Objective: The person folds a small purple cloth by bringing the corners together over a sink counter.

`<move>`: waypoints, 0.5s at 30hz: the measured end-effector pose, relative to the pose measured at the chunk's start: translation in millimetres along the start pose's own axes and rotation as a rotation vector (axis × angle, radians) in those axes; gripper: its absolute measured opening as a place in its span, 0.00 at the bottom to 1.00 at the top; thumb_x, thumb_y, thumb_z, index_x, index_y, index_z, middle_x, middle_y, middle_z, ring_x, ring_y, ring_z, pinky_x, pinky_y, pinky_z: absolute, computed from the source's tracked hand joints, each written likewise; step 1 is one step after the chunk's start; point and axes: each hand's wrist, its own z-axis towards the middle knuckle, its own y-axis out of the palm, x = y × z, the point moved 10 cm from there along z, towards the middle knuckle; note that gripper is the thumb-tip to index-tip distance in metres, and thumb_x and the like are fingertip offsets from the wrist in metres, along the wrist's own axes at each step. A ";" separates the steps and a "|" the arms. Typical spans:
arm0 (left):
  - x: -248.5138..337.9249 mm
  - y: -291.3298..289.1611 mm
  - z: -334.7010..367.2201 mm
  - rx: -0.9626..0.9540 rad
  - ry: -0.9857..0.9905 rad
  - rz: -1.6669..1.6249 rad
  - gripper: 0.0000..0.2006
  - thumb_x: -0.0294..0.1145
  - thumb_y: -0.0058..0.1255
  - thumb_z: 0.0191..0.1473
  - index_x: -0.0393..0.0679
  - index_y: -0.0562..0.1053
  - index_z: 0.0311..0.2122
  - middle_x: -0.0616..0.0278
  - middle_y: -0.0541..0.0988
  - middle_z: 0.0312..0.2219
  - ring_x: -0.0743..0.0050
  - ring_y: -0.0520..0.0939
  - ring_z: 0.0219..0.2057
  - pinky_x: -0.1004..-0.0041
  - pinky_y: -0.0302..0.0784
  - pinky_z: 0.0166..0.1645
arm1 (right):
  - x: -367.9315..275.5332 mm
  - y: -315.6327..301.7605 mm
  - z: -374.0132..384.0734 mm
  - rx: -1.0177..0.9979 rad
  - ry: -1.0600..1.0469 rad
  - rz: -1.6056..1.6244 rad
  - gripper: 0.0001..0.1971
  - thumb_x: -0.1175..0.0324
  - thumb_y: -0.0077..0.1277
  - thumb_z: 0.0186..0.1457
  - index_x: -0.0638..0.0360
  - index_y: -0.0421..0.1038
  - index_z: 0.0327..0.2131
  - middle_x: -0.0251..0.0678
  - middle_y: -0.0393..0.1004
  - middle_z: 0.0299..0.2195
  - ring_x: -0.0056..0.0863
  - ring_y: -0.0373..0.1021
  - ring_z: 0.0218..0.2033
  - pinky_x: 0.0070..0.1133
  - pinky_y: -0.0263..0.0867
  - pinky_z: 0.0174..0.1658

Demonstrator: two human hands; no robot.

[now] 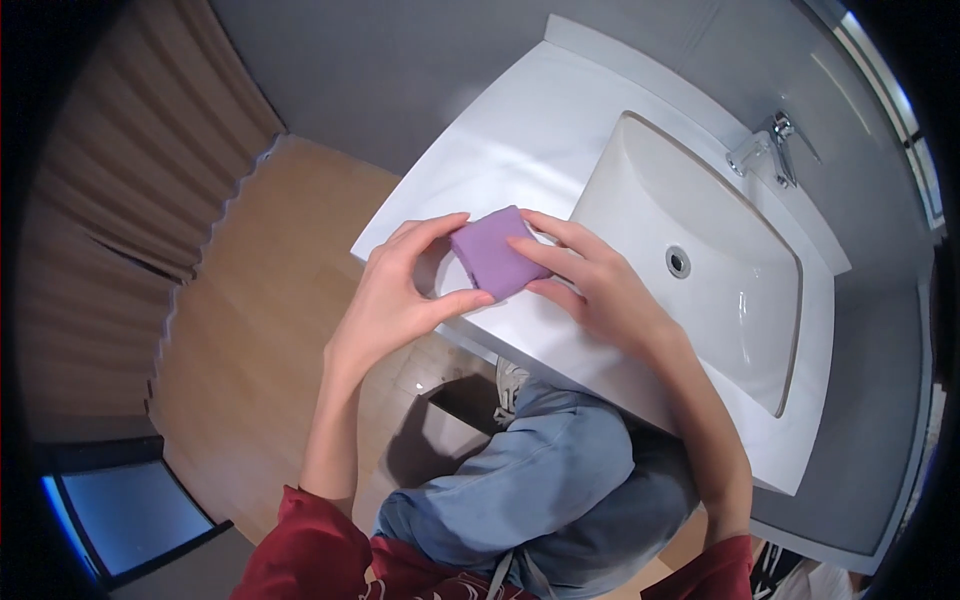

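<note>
A small purple cloth (497,252), folded into a thick square, is between my two hands over the near left part of the white countertop (500,140). My left hand (395,285) clasps its left side, with the thumb at the near corner and the fingers at the far left corner. From the right, my right hand (600,275) holds it, one finger lying on its top face and the thumb along its near right edge. Whether the cloth rests on the counter or is just above it, I cannot tell.
To the right, a white sink basin (640,190) with a round drain (678,261) is set into the counter. A chrome faucet (775,150) stands behind it. A brown curtain (130,200) hangs at the left. Below the counter's near edge is an open box-like bin (440,430).
</note>
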 end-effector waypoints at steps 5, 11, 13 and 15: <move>2.1 -0.2 0.9 -0.039 0.048 0.081 0.34 0.41 0.74 0.42 0.40 0.75 0.55 0.51 0.80 0.48 0.54 0.80 0.50 0.62 0.74 0.57 | 0.3 -0.3 1.1 0.044 -0.032 0.063 0.30 0.76 0.65 0.49 0.49 0.73 0.58 0.42 0.68 0.62 0.45 0.69 0.58 0.32 0.69 0.59; 6.3 -2.1 -3.9 -0.045 0.120 0.081 0.35 0.38 0.74 0.40 0.42 0.75 0.56 0.51 0.79 0.49 0.51 0.78 0.53 0.60 0.73 0.59 | -8.0 1.7 5.1 -0.006 0.049 -0.025 0.31 0.78 0.66 0.45 0.55 0.75 0.56 0.42 0.69 0.62 0.45 0.69 0.58 0.32 0.69 0.59; -0.5 3.8 -5.0 -0.021 0.114 0.069 0.35 0.36 0.73 0.39 0.42 0.75 0.56 0.51 0.79 0.49 0.51 0.77 0.53 0.60 0.73 0.59 | -11.1 5.1 3.4 -0.025 0.013 -0.082 0.30 0.78 0.66 0.44 0.56 0.76 0.54 0.42 0.70 0.61 0.44 0.69 0.58 0.33 0.69 0.59; -5.7 5.5 -5.9 0.003 0.107 0.066 0.35 0.34 0.73 0.39 0.43 0.75 0.56 0.51 0.79 0.50 0.52 0.77 0.54 0.59 0.72 0.60 | -14.7 8.6 4.7 -0.039 -0.030 -0.132 0.29 0.77 0.67 0.43 0.56 0.77 0.53 0.41 0.70 0.60 0.44 0.69 0.58 0.34 0.69 0.58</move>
